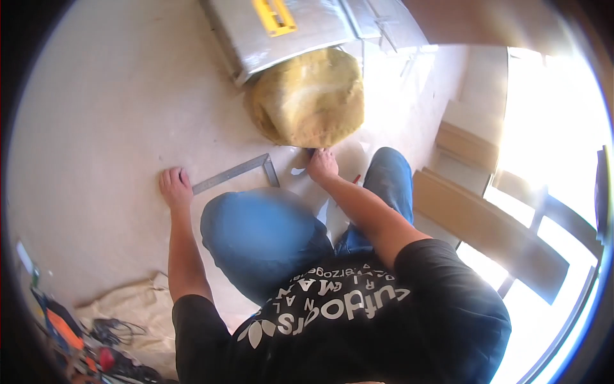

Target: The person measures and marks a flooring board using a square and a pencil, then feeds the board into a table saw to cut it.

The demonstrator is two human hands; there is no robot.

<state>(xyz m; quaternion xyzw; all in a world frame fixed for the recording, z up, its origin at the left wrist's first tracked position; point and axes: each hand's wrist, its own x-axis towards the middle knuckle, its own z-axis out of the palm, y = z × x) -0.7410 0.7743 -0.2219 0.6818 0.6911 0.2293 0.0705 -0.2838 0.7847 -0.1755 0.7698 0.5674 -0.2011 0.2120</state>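
Observation:
My left hand rests on the pale floor at the left, its fingers curled. A small dark spot shows by the thumb, but what it is I cannot make out. The long arm of a grey metal carpenter's square ends right beside this hand, and its corner points away to the right. My right hand is closed at the near edge of a bulky yellow, crumpled bundle. Something dark shows at its fingertips, mostly hidden.
Beyond the bundle stands a silvery box-like unit with a yellow spirit level on top. Boards lie at the right in glaring light. Brown paper and tools with cables lie at the lower left. My knees are close to the square.

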